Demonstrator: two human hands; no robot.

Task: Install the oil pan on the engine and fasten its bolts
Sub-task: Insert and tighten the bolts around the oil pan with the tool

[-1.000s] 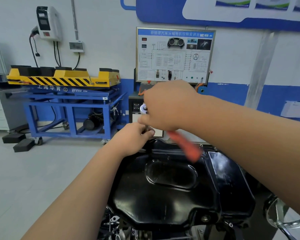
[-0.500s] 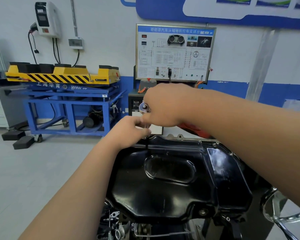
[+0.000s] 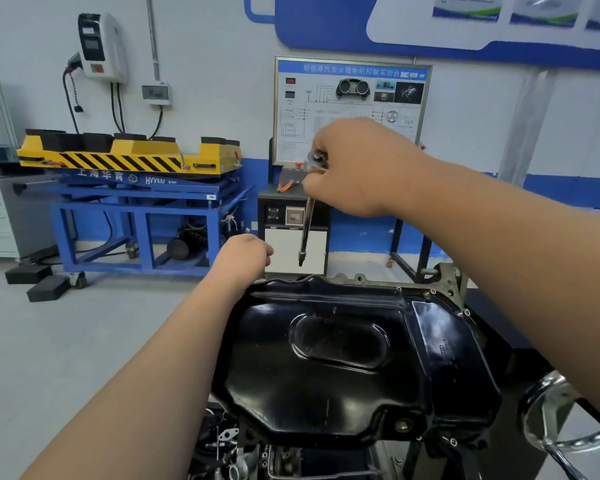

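A glossy black oil pan (image 3: 340,358) lies on the upturned engine in front of me. My right hand (image 3: 357,168) is closed around the head of a ratchet wrench, whose long extension bar (image 3: 306,230) hangs down with its tip in the air above the pan's far left edge. The wrench's handle is hidden behind my hand. My left hand (image 3: 245,258) is curled at the pan's far left corner, fingers closed; whether it holds a bolt is hidden. A small bolt head (image 3: 466,311) shows on the pan's right flange.
A chrome handwheel (image 3: 561,420) of the engine stand sticks out at lower right. Behind the engine stand a training panel on a cabinet (image 3: 352,109) and a blue cart with a yellow lift platform (image 3: 125,157). Grey floor spreads to the left.
My right hand has lifted the wrench up off the pan's far edge, so the extension bar now hangs free. My left hand let go of the bar and stays low at the corner.
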